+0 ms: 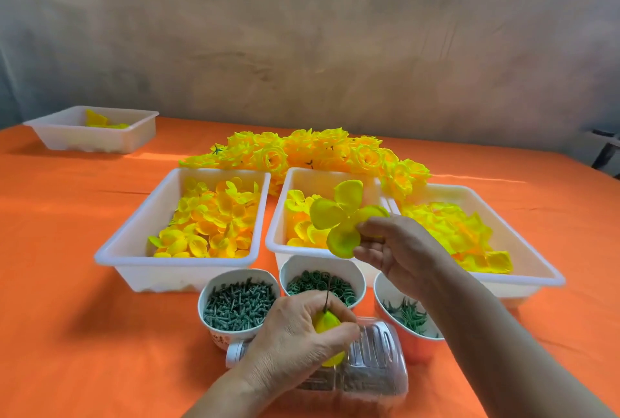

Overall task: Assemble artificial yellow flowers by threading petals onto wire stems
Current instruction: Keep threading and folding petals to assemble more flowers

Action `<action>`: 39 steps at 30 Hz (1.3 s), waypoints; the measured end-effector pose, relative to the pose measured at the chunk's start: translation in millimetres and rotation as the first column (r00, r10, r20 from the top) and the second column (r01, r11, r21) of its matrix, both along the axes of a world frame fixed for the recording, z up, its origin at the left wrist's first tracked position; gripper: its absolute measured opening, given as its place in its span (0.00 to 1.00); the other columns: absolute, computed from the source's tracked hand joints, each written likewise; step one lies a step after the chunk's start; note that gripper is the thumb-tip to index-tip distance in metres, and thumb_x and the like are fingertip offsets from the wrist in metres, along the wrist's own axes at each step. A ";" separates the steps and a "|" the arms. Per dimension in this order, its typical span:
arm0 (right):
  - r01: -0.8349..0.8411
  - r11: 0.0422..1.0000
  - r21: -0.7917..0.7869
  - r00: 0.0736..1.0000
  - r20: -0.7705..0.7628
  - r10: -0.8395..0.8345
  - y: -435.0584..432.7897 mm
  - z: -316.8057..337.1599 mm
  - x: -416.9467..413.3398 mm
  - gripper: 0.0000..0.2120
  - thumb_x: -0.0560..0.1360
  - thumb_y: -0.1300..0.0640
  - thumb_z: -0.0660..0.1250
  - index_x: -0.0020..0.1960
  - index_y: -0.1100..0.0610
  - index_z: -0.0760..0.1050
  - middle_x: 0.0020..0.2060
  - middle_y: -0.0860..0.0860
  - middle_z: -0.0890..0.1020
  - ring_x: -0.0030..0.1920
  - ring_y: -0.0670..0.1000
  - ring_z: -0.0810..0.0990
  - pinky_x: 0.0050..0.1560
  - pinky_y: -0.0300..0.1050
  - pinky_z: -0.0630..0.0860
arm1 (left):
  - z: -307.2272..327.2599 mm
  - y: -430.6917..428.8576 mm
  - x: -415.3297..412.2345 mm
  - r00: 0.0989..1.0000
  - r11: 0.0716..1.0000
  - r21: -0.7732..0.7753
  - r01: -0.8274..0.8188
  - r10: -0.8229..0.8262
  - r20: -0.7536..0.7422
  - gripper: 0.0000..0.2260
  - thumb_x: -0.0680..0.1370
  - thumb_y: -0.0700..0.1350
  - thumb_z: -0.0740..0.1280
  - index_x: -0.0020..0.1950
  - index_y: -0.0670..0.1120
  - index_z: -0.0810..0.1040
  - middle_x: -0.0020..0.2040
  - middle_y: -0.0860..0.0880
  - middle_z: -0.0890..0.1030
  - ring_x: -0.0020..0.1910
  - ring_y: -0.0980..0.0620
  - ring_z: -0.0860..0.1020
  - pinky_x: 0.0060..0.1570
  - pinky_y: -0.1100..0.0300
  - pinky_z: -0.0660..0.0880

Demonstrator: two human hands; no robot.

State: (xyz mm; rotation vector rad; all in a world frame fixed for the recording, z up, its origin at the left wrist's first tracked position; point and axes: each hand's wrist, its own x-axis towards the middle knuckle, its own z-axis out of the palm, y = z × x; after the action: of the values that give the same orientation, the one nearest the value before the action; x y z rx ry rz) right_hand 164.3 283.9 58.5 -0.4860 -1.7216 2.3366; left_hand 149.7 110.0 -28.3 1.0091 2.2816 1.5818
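Note:
My left hand grips a folded yellow flower bud with a thin dark wire stem sticking up out of it, just above a clear plastic bottle. My right hand pinches a yellow four-lobed petal piece by one lobe, held up over the middle white tray. The petal piece is above and to the right of the stem tip, not touching it.
Three white trays of yellow petals stand side by side: left, middle, right. A heap of finished yellow flowers lies behind them. Three cups hold green parts. The bottle lies on the orange cloth; another tray sits far left.

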 end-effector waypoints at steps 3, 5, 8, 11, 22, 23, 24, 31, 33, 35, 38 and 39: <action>0.022 0.999 0.049 0.998 -0.053 -0.020 -8.5 -2.4 14.5 0.09 0.75 0.73 0.61 0.48 0.62 0.74 0.35 0.54 0.82 0.31 0.48 0.81 0.30 0.38 0.79 | -0.5 1.9 0.2 1.000 1.000 -0.001 -0.005 0.005 -0.004 0.07 0.65 0.61 0.72 0.39 0.61 0.83 0.38 0.63 0.82 0.36 0.66 0.79 0.37 0.70 0.75; 0.024 0.991 0.128 0.998 -0.067 -0.016 -16.2 -4.2 21.3 0.10 0.74 0.74 0.60 0.46 0.61 0.74 0.36 0.55 0.83 0.34 0.50 0.82 0.32 0.39 0.80 | 0.1 1.5 0.0 1.000 1.000 -0.003 -0.001 0.001 -0.004 0.06 0.66 0.60 0.72 0.39 0.61 0.83 0.38 0.62 0.82 0.37 0.66 0.79 0.37 0.71 0.74; -0.004 0.958 0.286 0.997 -0.072 0.026 -28.6 -8.2 30.5 0.11 0.74 0.73 0.61 0.43 0.61 0.78 0.39 0.59 0.84 0.39 0.53 0.84 0.39 0.41 0.81 | 0.5 1.1 0.1 1.000 1.000 0.002 0.009 -0.009 0.025 0.05 0.66 0.59 0.72 0.39 0.61 0.83 0.37 0.63 0.82 0.35 0.67 0.78 0.36 0.72 0.72; -0.034 0.912 0.408 0.997 -0.050 0.060 -35.8 -12.7 37.3 0.09 0.74 0.71 0.62 0.45 0.63 0.80 0.42 0.57 0.86 0.44 0.55 0.85 0.46 0.43 0.82 | -0.6 1.9 -0.1 1.000 1.000 0.030 0.007 -0.008 0.022 0.06 0.66 0.59 0.72 0.38 0.60 0.83 0.35 0.61 0.81 0.33 0.66 0.76 0.36 0.71 0.72; -0.020 0.825 0.565 0.995 -0.070 0.071 -40.1 -12.7 52.1 0.12 0.74 0.55 0.71 0.41 0.65 0.79 0.31 0.53 0.77 0.34 0.46 0.75 0.33 0.31 0.70 | -7.2 1.9 -1.8 0.992 0.998 0.068 0.014 -0.022 0.121 0.08 0.66 0.60 0.72 0.39 0.58 0.83 0.32 0.60 0.81 0.30 0.61 0.75 0.33 0.64 0.74; -0.016 0.820 0.573 0.995 -0.073 0.070 -40.4 -12.3 52.0 0.12 0.74 0.55 0.71 0.41 0.65 0.79 0.30 0.52 0.77 0.33 0.45 0.75 0.32 0.30 0.69 | -7.8 1.9 -2.2 0.993 0.998 0.069 0.014 -0.022 0.117 0.08 0.66 0.60 0.72 0.39 0.58 0.83 0.33 0.60 0.81 0.31 0.61 0.76 0.34 0.65 0.74; -0.023 0.815 0.579 0.994 -0.073 0.080 -40.7 -12.4 52.0 0.12 0.74 0.54 0.71 0.40 0.64 0.79 0.30 0.52 0.77 0.32 0.45 0.74 0.32 0.30 0.69 | -8.0 1.8 -2.2 0.994 0.997 0.072 0.015 -0.022 0.108 0.08 0.66 0.60 0.72 0.39 0.58 0.83 0.34 0.61 0.82 0.31 0.62 0.76 0.34 0.66 0.74; -0.103 0.843 0.528 0.982 -0.081 0.171 -41.8 -13.7 53.7 0.16 0.71 0.49 0.69 0.45 0.64 0.81 0.41 0.66 0.82 0.38 0.52 0.78 0.45 0.52 0.77 | -6.2 2.7 -1.4 0.996 0.997 0.072 0.020 -0.027 0.091 0.07 0.66 0.59 0.71 0.39 0.59 0.83 0.41 0.65 0.84 0.39 0.66 0.80 0.40 0.69 0.73; -0.111 0.853 0.510 0.979 -0.094 0.184 -41.8 -13.2 54.9 0.15 0.70 0.48 0.68 0.45 0.61 0.81 0.43 0.65 0.83 0.39 0.53 0.80 0.48 0.55 0.78 | -5.4 2.9 -1.5 0.997 0.998 0.056 0.025 -0.029 0.073 0.07 0.67 0.58 0.71 0.40 0.57 0.83 0.42 0.63 0.84 0.41 0.64 0.81 0.42 0.68 0.75; -0.107 0.852 0.513 0.977 -0.102 0.185 -41.4 -13.0 56.3 0.11 0.71 0.49 0.69 0.43 0.57 0.82 0.41 0.62 0.84 0.38 0.51 0.80 0.44 0.50 0.78 | -4.9 2.8 -1.8 0.999 0.998 0.052 0.031 -0.033 0.042 0.08 0.68 0.57 0.70 0.40 0.55 0.83 0.39 0.62 0.84 0.38 0.64 0.80 0.41 0.67 0.75; -0.102 0.828 0.552 0.975 -0.108 0.192 -39.9 -13.2 58.0 0.04 0.75 0.57 0.70 0.42 0.53 0.83 0.36 0.56 0.83 0.36 0.48 0.79 0.41 0.42 0.76 | -4.4 2.9 -2.0 0.999 0.998 0.050 0.036 -0.038 0.038 0.08 0.68 0.58 0.70 0.39 0.55 0.83 0.36 0.58 0.83 0.35 0.61 0.78 0.38 0.59 0.77; -0.093 0.818 0.568 0.977 -0.104 0.184 -39.7 -12.7 58.7 0.06 0.75 0.61 0.69 0.42 0.51 0.83 0.34 0.53 0.82 0.36 0.47 0.78 0.40 0.40 0.75 | -4.4 3.3 -2.1 0.999 0.998 0.048 0.034 -0.035 0.036 0.08 0.68 0.58 0.70 0.39 0.55 0.83 0.36 0.57 0.82 0.34 0.60 0.77 0.38 0.57 0.77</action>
State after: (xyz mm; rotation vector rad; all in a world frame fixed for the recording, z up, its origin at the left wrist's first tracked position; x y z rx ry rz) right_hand 223.1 244.1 45.8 -0.0686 -2.2926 1.7438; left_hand 147.6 113.3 -32.7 1.0160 2.2001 1.6346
